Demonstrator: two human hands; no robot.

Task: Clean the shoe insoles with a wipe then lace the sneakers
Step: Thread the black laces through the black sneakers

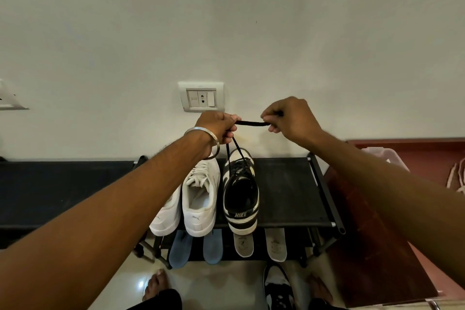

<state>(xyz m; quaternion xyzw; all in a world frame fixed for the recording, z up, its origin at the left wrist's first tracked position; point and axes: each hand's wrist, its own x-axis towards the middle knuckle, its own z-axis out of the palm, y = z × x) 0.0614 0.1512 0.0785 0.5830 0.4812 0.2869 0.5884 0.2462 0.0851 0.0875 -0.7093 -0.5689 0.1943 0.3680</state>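
Both hands are raised in front of the wall, above a black shoe rack (284, 184). The left hand (216, 126) has its fingers curled round a black shoelace (251, 123), gripping the two strands that run down to the black-and-white Nike sneaker (240, 191) standing on the rack's top shelf with its heel toward the camera. The right hand (289, 118) pinches the same lace between thumb and curled fingers, so a short stretch lies taut and level between the two hands. A metal bangle (214, 137) sits on the left wrist.

Just left of the Nike sneaker, a pair of white Puma sneakers (200, 196) stands on the same shelf, partly hidden by the left forearm. On the lower shelf, two blue insoles (212, 246) poke out under the white pair and two grey-white insoles (275, 244) lie under and to the right of the Nike shoe. A second black-and-white sneaker (278, 289) stands on the floor between the person's bare feet. A wall socket plate (202, 96) is mounted behind the hands, and a translucent plastic box (382, 156) sits at the right beside the rack.
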